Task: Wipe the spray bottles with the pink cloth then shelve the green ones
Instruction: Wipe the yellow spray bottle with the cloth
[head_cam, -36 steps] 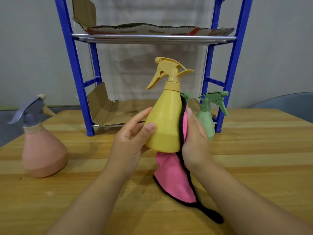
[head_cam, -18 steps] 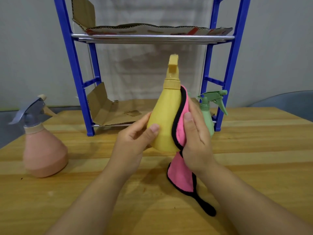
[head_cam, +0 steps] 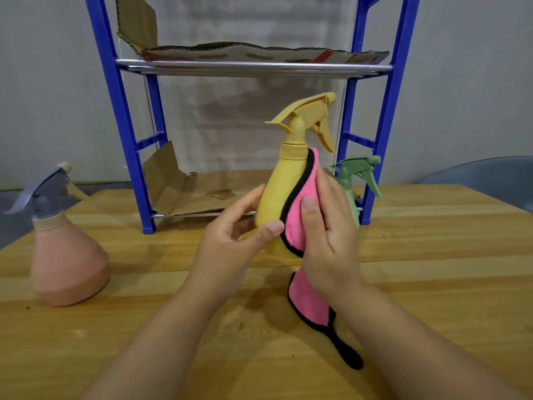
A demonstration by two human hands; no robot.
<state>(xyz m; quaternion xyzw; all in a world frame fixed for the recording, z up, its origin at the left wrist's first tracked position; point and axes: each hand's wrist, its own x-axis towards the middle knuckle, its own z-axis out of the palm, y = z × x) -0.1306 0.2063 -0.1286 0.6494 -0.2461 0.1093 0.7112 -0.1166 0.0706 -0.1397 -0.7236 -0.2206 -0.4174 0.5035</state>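
Note:
A yellow spray bottle (head_cam: 284,186) is held upright above the wooden table (head_cam: 432,255), its nozzle pointing right. My left hand (head_cam: 230,243) grips its lower body with thumb and fingers. My right hand (head_cam: 326,235) presses the pink cloth (head_cam: 302,215) with black trim against the bottle's right side; the cloth's tail hangs down onto the table. A green spray bottle (head_cam: 350,180) stands behind my right hand, on the lower shelf at the right, partly hidden.
The blue rack (head_cam: 124,111) stands at the back, cardboard lining its upper shelf (head_cam: 253,66) and lower shelf. A pink cone-shaped spray bottle (head_cam: 67,261) with a grey head stands on the table at the left.
The yellow bottle has turned in my hands: its nozzle pointed left, then away, and now points right. The cloth has slid up the bottle's side.

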